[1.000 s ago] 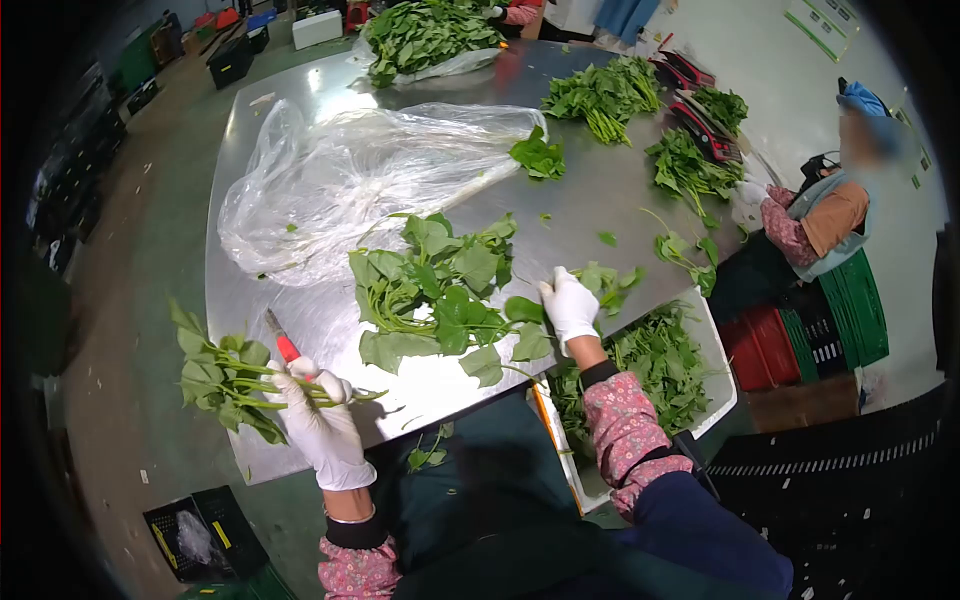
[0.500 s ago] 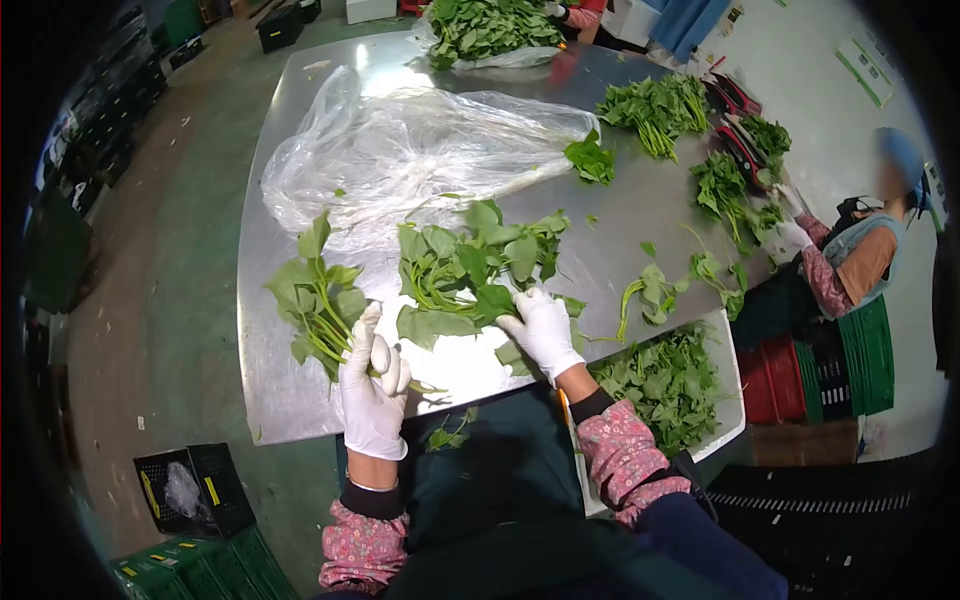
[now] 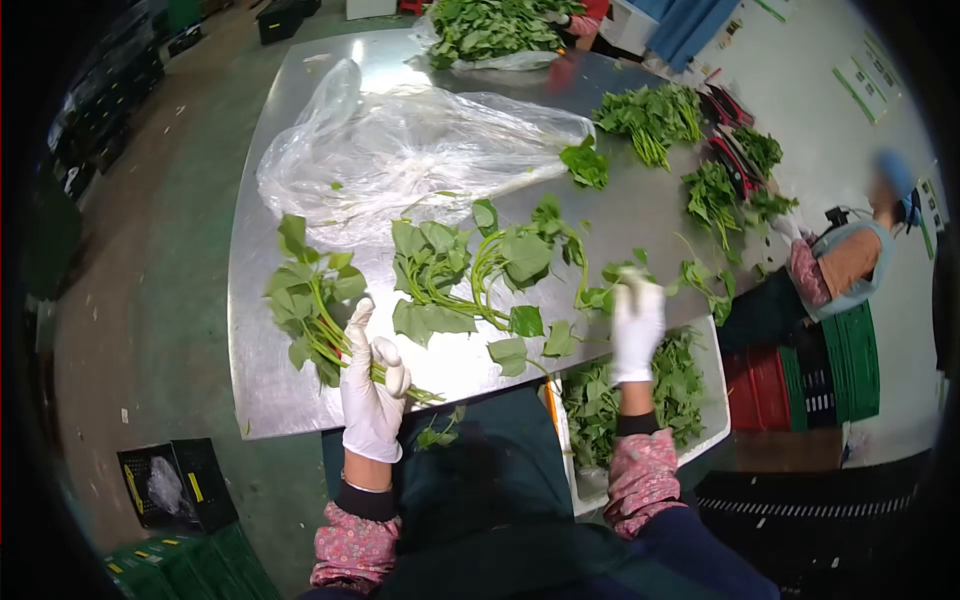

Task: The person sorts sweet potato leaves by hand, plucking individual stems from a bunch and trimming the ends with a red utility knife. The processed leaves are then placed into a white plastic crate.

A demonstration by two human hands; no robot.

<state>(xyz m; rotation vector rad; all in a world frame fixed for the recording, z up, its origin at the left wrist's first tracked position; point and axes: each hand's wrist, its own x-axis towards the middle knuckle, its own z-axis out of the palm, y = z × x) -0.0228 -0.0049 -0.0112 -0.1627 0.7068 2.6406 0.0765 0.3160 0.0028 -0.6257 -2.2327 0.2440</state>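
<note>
My left hand (image 3: 371, 405), in a white glove, is closed around the stems of a bunch of leafy greens (image 3: 305, 290) at the table's near left. The leaves fan out up and left, and cut stem ends poke out right of the palm. My right hand (image 3: 638, 330), also gloved, is smeared by motion over the table's near right edge; its fingertips overlap a leafy sprig (image 3: 597, 299), and I cannot tell if it holds any. Between my hands lies a loose pile of leafy stems (image 3: 435, 270), with a single leaf (image 3: 508, 355) nearer me.
A clear plastic bag (image 3: 400, 150) spreads over the metal table (image 3: 275, 400). Below the right edge stands a white bin (image 3: 715, 420) of greens. Bunches (image 3: 655, 115) lie at the far right, near a co-worker (image 3: 850, 260). A big heap of greens (image 3: 490, 35) sits at the far end.
My right hand has left the middle pile and moved right, over the table edge by the bin. The pile is more spread out. My left hand still grips its bunch.
</note>
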